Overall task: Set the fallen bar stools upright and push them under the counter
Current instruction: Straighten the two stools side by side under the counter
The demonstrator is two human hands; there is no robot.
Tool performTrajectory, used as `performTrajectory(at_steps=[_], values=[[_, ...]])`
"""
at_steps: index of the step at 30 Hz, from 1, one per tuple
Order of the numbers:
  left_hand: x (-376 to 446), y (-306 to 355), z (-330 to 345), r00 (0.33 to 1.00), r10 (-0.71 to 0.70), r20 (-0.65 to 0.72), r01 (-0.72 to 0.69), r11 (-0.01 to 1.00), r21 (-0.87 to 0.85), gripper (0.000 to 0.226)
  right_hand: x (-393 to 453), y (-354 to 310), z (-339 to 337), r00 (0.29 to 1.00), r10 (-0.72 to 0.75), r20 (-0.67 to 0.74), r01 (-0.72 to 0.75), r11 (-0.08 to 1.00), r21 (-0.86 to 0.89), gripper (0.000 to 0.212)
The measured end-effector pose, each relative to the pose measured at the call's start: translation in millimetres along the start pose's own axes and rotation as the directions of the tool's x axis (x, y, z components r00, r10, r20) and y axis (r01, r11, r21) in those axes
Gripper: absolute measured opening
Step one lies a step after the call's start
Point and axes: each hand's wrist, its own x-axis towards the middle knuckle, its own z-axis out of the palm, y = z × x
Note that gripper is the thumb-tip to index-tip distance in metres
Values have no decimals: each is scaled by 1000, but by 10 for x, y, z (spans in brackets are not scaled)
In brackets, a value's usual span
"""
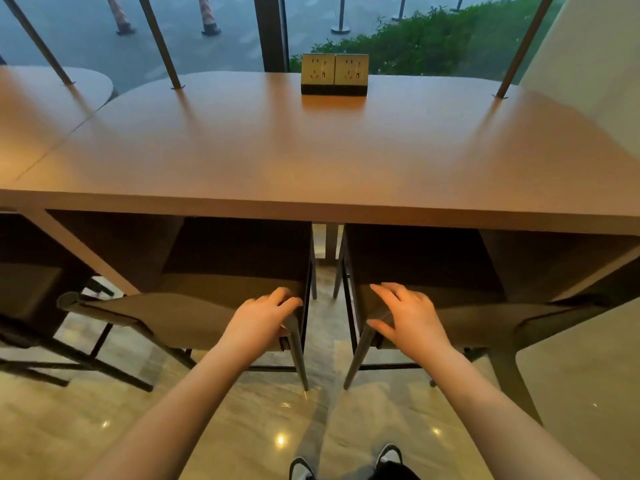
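Two grey-brown bar stools stand upright side by side, their seats partly under the wooden counter (311, 202). My left hand (261, 315) grips the right rear corner of the left stool (173, 317), fingers curled over the back edge. My right hand (405, 315) lies on the left rear corner of the right stool (467, 317), fingers spread, thumb hooked at the edge. A narrow gap of floor separates the two stools. The front parts of both seats are hidden in shadow below the counter.
A double socket block (334, 74) sits at the counter's far edge by the window. Slanted metal rods (159, 43) rise from the counter. Another dark stool (31, 289) stands at the left. A pale wall or pillar (588, 64) borders the right. My shoes (346, 465) stand on glossy tile.
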Motion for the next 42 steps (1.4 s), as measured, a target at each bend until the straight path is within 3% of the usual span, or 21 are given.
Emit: performTrajectory(at_steps=[3, 9, 16, 42], values=[[5, -45, 17, 997, -74, -31, 74, 997, -8, 45, 24, 6, 51, 999, -28, -26, 26, 995, -94, 55], [39, -93, -15, 997, -74, -15, 74, 997, -26, 30, 47, 115, -81, 994, -28, 102, 48, 978, -201, 56], [222, -45, -65, 999, -40, 9, 40, 999, 4, 30, 95, 133, -158, 991, -37, 125, 54, 990, -134, 39], [418, 2, -28, 1000, 3, -22, -3, 1000, 30, 30, 312, -12, -33, 997, -76, 22, 77, 996, -46, 38]])
